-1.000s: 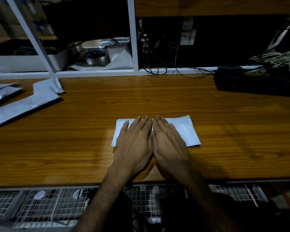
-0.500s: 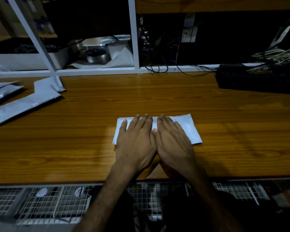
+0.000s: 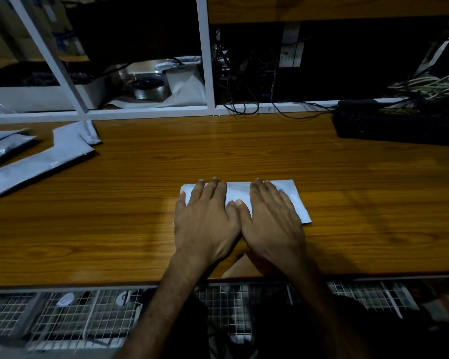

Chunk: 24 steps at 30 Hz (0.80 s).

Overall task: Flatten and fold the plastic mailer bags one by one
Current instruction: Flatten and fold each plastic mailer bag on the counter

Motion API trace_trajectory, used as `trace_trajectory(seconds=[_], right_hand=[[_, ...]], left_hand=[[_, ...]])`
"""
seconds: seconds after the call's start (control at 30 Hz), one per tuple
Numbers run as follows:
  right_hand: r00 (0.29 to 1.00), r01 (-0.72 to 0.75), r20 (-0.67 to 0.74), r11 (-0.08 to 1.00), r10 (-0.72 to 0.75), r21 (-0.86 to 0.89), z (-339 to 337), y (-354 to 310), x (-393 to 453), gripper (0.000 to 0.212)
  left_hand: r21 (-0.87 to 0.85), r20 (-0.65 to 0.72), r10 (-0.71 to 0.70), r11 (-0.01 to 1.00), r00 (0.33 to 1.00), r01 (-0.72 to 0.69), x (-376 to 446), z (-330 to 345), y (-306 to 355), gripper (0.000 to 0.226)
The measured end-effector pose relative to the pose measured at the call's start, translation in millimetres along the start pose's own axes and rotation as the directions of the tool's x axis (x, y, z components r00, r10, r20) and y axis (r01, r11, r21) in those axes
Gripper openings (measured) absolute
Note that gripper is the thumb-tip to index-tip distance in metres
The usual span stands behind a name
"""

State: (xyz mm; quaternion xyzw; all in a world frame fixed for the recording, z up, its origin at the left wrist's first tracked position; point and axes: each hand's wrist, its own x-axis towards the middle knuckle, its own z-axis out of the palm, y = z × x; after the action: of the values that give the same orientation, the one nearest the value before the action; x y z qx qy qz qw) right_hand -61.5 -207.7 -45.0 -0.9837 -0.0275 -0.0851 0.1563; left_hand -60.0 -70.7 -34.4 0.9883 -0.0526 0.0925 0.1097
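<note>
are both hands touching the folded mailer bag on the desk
Touching. The head view shows the left hand and right hand lying flat, fingers straight, on the folded mailer bag, with no gap.

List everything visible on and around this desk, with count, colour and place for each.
folded white plastic mailer bag: one, white, desk centre, under both hands
flat grey plastic mailer bags: at least two, grey, desk's far left
brown wooden desk: one, brown, fills mid frame
black keyboard: one, black, far right of desk
white metal shelf frame: one, white, behind desk
tangled pale cables: several, pale, back right
wire mesh grid: one, grey, below desk edge
left hand: flat, pressing bag
right hand: flat, pressing bag
</note>
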Motion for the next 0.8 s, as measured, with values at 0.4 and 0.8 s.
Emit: trace_trajectory(seconds=[0.4,0.8], right_hand=[[0.995,-0.102,-0.02,0.994,0.101,-0.029,-5.0,5.9,-1.7,0.102],[0.982,-0.189,0.022,0.981,0.19,-0.041,-16.0,19.4,-2.6,0.116]], left_hand=[[-0.044,-0.006,-0.072,0.997,0.997,0.071,0.6,-2.0,-3.6,0.075],[-0.017,0.028,-0.122,0.992,0.992,0.122,-1.1,-1.9,-17.4,0.097]])
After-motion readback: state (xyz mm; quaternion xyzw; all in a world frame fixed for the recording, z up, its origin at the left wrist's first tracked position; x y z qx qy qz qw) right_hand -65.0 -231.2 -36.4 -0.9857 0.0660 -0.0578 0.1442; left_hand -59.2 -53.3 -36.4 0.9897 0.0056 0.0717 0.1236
